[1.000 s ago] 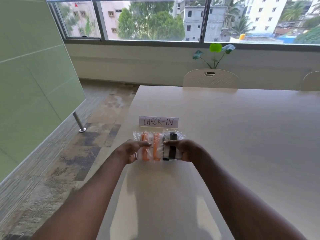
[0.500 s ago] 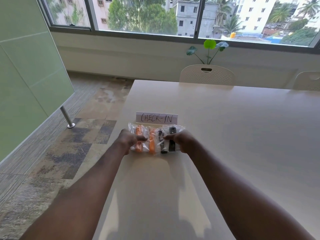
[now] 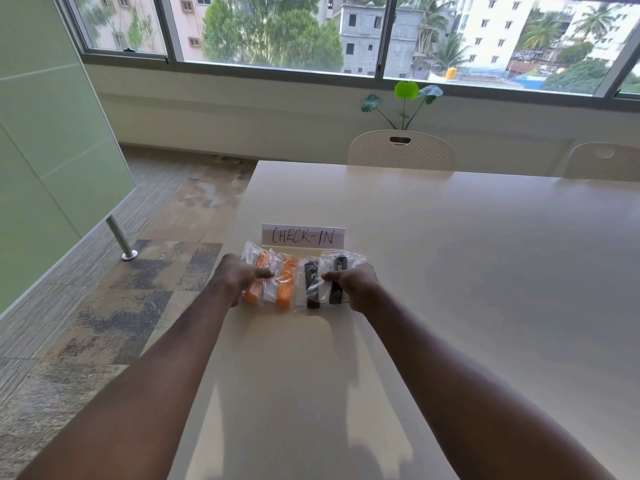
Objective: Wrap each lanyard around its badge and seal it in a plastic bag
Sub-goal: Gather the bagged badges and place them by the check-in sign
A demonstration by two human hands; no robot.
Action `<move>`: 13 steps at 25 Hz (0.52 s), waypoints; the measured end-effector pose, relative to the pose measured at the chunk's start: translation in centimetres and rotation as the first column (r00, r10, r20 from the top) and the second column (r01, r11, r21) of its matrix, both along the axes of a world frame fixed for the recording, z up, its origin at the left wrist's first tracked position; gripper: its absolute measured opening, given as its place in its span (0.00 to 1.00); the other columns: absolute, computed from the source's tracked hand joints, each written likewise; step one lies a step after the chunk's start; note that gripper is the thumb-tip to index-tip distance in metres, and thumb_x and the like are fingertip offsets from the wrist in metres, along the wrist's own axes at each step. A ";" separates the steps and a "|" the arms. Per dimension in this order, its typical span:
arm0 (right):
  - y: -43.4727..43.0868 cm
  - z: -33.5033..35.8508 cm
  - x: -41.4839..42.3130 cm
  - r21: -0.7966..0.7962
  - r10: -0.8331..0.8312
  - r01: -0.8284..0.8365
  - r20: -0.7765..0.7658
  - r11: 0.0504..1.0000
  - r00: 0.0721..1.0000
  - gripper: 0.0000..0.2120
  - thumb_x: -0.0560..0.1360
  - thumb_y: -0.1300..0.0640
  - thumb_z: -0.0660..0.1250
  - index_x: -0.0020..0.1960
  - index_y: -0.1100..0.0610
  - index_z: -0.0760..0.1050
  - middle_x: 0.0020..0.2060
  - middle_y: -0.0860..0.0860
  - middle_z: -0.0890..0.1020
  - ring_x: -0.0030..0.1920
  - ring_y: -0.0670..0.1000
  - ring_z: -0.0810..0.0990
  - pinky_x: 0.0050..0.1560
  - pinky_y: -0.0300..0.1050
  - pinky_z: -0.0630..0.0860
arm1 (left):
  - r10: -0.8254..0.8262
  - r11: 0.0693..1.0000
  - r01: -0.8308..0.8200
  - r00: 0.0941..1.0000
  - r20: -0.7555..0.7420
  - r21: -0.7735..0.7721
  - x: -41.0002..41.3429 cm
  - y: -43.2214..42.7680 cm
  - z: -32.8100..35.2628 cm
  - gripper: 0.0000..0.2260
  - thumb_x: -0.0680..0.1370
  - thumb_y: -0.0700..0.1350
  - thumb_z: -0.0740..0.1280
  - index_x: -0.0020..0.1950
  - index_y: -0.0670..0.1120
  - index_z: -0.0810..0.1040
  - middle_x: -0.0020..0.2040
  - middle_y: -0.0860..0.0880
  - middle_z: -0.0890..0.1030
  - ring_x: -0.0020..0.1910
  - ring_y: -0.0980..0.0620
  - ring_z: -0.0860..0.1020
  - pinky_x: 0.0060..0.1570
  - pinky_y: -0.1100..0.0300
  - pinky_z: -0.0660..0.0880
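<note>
A pale table (image 3: 467,271) takes up the middle and right of the view, smooth and faintly glossy. The room has a long window (image 3: 277,29) along the far wall and a green panel (image 3: 52,133) on the left above a patchy floor (image 3: 138,289). Two white chairs (image 3: 401,150) stand at the table's far edge, with a plant (image 3: 405,98) behind the nearer one. The table's left edge runs from the far corner down past the left forearm, and the floor drops away just beside it. To the right and beyond, the top is broad and bare. Near that left edge a sign (image 3: 303,235) reading CHECK-IN stands upright. Just in front of it four clear bags (image 3: 298,299) lie flat in a row, side by side and slightly overlapping. The two on the left hold orange lanyards (image 3: 286,282) and the two on the right hold black ones. The left hand (image 3: 239,278) rests on the leftmost bag with its thumb laid across the top, pointing inward. The right hand (image 3: 353,284) does the same on the rightmost bag. The other fingers of both hands are hidden at the outer ends of the row, so I cannot tell whether either hand grips its bag or only presses on it.
</note>
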State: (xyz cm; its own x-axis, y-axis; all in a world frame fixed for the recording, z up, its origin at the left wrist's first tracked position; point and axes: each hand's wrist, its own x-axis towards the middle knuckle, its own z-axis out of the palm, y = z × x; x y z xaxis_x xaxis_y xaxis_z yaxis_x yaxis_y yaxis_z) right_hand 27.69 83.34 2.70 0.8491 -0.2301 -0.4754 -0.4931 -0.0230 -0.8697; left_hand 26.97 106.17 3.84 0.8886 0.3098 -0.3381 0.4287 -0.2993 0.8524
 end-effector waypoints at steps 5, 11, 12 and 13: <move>-0.2 -0.4 -0.6 0.000 0.013 -0.013 0.015 1.000 1.000 0.26 0.66 0.64 0.85 0.59 0.67 0.78 0.56 0.65 0.84 0.52 0.62 0.87 0.47 0.53 0.87 | 0.041 0.995 -0.041 0.999 -0.002 0.095 -0.2 -0.3 -0.2 0.19 0.72 0.43 0.82 0.54 0.34 0.78 0.52 0.38 0.82 0.49 0.42 0.80 0.39 0.55 0.73; -0.4 0.0 -0.5 -0.067 0.058 -0.056 0.029 0.996 0.998 0.20 0.71 0.62 0.81 0.59 0.66 0.79 0.54 0.63 0.85 0.51 0.59 0.86 0.47 0.53 0.86 | 0.074 0.989 -0.081 0.996 0.060 0.127 -0.5 0.0 -0.5 0.11 0.78 0.43 0.75 0.48 0.35 0.79 0.46 0.38 0.82 0.45 0.41 0.81 0.44 0.50 0.77; -0.6 0.1 -0.6 -0.054 0.065 -0.063 0.030 0.997 0.997 0.19 0.72 0.63 0.80 0.59 0.67 0.79 0.54 0.63 0.85 0.49 0.59 0.86 0.44 0.51 0.86 | 0.081 0.981 -0.094 0.994 0.077 0.171 -0.6 0.0 -0.5 0.07 0.79 0.39 0.72 0.47 0.35 0.80 0.44 0.38 0.82 0.42 0.42 0.81 0.39 0.53 0.75; -0.8 0.1 -0.7 -0.071 0.071 -0.069 0.035 0.995 0.997 0.20 0.72 0.62 0.80 0.60 0.68 0.78 0.54 0.63 0.85 0.50 0.59 0.86 0.44 0.50 0.86 | 0.089 0.966 -0.107 0.992 0.087 0.235 -0.8 0.1 -0.5 0.05 0.79 0.35 0.70 0.44 0.35 0.79 0.41 0.38 0.80 0.38 0.43 0.78 0.35 0.56 0.71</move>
